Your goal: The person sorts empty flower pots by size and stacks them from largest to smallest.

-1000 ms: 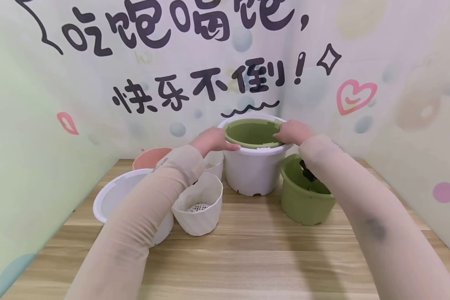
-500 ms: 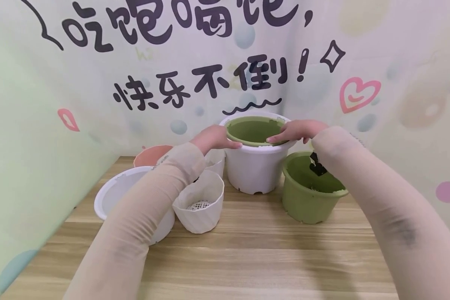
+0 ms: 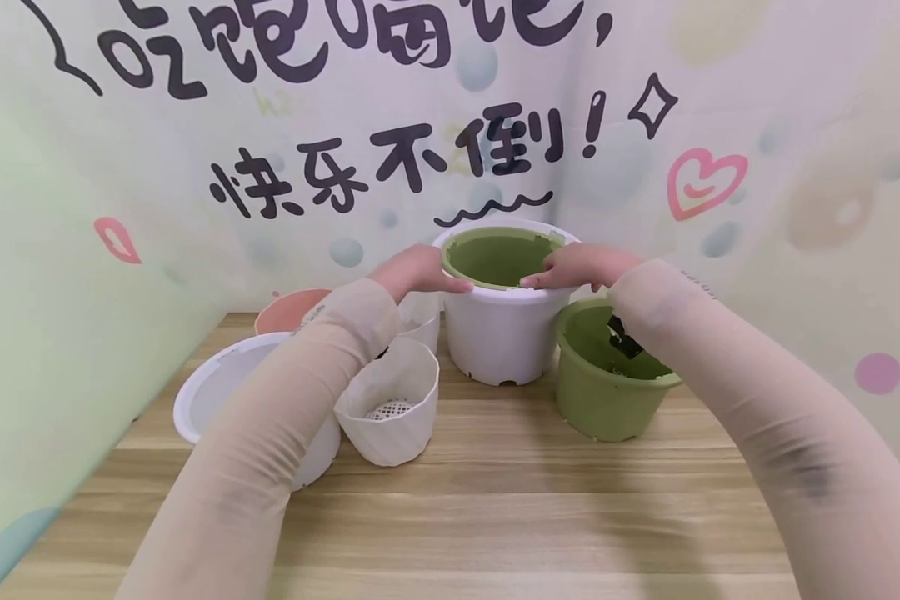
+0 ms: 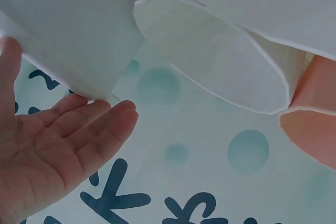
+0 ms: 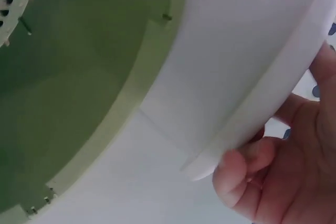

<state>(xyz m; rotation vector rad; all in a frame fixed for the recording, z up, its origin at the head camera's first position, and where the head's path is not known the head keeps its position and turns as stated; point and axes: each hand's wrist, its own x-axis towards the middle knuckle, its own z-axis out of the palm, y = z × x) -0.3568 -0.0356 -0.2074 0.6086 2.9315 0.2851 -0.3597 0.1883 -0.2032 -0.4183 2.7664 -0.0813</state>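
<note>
A large white flower pot [image 3: 501,342] stands upright at the back of the table, with a green flower pot [image 3: 498,254] nested inside it. My left hand [image 3: 418,273] is at the left of the white rim, thumb along the front; in the left wrist view its fingers [image 4: 97,124] are extended against the rim. From the right, my right hand [image 3: 579,267] grips the rim, its thumb reaching across the front of the green pot. Curled fingers [image 5: 244,169] sit under the white rim's edge in the right wrist view.
Another green pot [image 3: 607,408] stands at right, partly behind my sleeve. Left of the nested pair are a faceted white pot [image 3: 390,437], one more white pot [image 3: 422,321], a wide white pot [image 3: 195,400] and a coral pot [image 3: 288,310]. A printed cloth [image 3: 330,242] hangs behind.
My right hand has shifted toward the front of the rim, and its thumb now lies further left. The left hand keeps its place at the rim. The pots stay put while the head view drifts slightly.
</note>
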